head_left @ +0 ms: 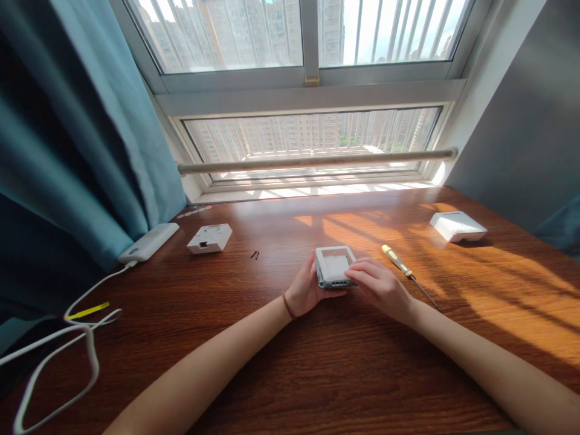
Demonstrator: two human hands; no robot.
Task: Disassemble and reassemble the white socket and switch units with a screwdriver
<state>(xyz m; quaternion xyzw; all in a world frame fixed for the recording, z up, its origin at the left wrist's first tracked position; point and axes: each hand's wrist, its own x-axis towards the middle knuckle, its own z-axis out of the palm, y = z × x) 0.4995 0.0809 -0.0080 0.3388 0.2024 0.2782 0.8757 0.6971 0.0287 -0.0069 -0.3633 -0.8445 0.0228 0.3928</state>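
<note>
A small square device with a white frame point(336, 264) on top and a greyish-green body below sits between my hands, just above the wooden table. My left hand point(309, 287) grips it from the left and underneath, a thin brown band round the wrist. From the right, the fingertips of my right hand point(378, 284) rest on the right side of the white frame, the fingers bent and close together. Right of that hand lies a screwdriver point(397, 261) with a pale yellow and grey handle. Two small dark screws point(255, 255) lie to the left of the device.
A white square box with a dark port point(209, 238) stands at the left, and another white box point(457, 226) at the right. A white power strip point(149, 243) with its cable lies by the blue curtain point(113, 121). The window point(312, 139) rises behind the table point(272, 374).
</note>
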